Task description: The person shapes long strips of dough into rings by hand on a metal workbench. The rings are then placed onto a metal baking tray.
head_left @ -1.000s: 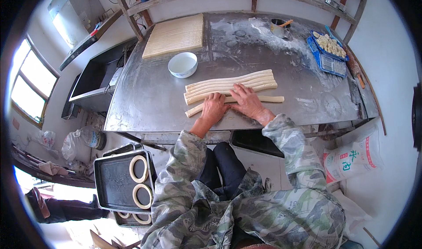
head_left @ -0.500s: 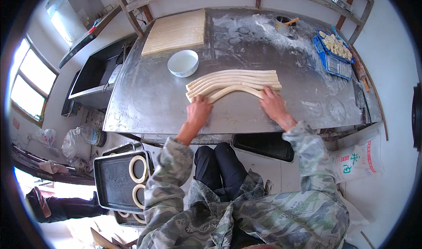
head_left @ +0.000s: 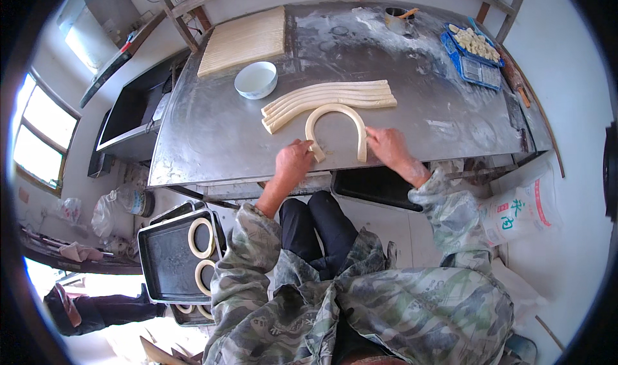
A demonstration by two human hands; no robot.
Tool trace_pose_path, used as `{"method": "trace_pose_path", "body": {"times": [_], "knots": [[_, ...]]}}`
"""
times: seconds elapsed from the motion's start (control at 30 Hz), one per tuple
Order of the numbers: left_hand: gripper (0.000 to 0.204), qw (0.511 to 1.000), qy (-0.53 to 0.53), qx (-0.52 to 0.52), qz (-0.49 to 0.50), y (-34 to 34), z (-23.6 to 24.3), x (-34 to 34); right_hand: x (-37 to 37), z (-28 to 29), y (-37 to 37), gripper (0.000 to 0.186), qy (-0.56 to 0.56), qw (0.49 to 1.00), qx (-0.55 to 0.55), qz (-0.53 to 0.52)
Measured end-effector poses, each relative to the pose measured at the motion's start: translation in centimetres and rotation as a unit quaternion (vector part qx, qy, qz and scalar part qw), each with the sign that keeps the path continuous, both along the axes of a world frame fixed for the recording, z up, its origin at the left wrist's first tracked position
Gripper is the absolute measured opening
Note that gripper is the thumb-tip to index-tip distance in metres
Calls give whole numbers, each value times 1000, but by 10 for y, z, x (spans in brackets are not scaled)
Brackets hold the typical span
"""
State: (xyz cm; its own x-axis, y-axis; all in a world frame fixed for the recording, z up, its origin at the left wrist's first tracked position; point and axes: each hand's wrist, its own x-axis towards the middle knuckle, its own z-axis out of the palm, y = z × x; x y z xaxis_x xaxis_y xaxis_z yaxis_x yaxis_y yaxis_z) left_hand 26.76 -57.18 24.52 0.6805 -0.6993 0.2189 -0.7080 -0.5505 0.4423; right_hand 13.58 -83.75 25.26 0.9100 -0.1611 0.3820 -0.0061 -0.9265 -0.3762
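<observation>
- The left hand point(head_left: 293, 165) has its fingers curled down onto one end of a bent dough rope point(head_left: 335, 121), pinching it against the tabletop.
- The right hand point(head_left: 388, 147) lies flatter, fingers loosely bent, fingertips touching the rope's other end; whether they truly grip it I cannot tell.
- That rope arches away from the person like an upside-down U, both ends near the front edge of the metal table point(head_left: 212, 133).
- Just beyond the arch lies a bundle of long dough ropes point(head_left: 328, 98), curving down at their left ends.
- A white bowl point(head_left: 255, 80) stands left of the bundle, with a pale ridged board point(head_left: 244, 40) behind it.
- At the far right corner sits a blue tray point(head_left: 476, 59) holding small dough pieces.
- Down on the left, beside the person's knees, a dark baking tray point(head_left: 164, 262) holds finished dough rings point(head_left: 201, 238).
</observation>
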Motion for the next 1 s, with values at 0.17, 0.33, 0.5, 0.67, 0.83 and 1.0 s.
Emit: {"method": "trace_pose_path", "body": {"times": [0.17,0.33,0.5,0.67,0.83,1.0], "knots": [[27,947,-274,4,-166,7,1,12,-10,-1,-8,25,-42,973,-182,138],[26,955,-214,-9,-204,-9,-13,20,11,-3,0,19,12,944,-246,219],[26,976,-170,-48,-124,-19,-25,3,30,-18,8,18,29,964,-163,208],[25,979,-168,-71,-86,-23,-26,-4,38,-32,26,18,-10,977,-95,190],[23,978,-186,-61,-67,-27,-29,-8,39,-38,38,17,-20,982,-57,181],[19,969,-207,-88,-96,-32,-37,-5,43,-40,43,14,-35,978,-51,200]]}}
